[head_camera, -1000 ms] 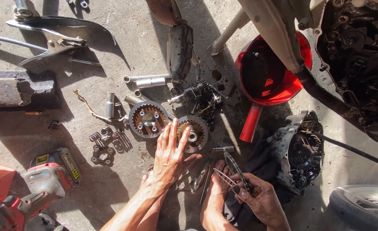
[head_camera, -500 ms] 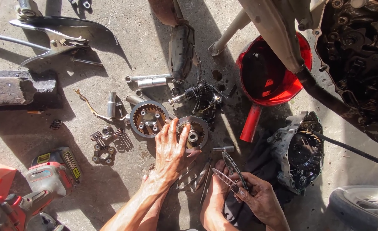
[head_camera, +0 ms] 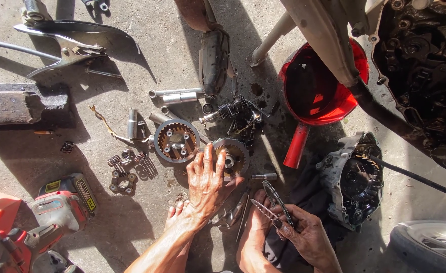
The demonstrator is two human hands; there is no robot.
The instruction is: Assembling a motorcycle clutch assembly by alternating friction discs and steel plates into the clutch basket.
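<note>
I am watching the left hand [head_camera: 206,182] resting palm-down, fingers spread, on the floor [head_camera: 41,151], fingertips touching the near edge of the small gear [head_camera: 231,157]. Compared with a second ago, this hand is sitting slightly lower and nearer the gear, thumb now pointing toward the pliers; the gear itself is lying where it was. I am judging this as a settling onto the gear rather than a lift, since the gear is not moving.

The right hand [head_camera: 303,233] is closing around the pliers [head_camera: 273,205], their tips open and pointing up-left toward the gear; its place is unchanged.

The larger clutch hub [head_camera: 176,140] is lying just left of the small gear, apart from it. The red funnel [head_camera: 316,86] is sitting upper right, its spout pointing down.

Labels: the power tool [head_camera: 63,202], lower left, is carrying a yellow-and-black rectangular sticker on its grey battery; print too small to make out
</note>
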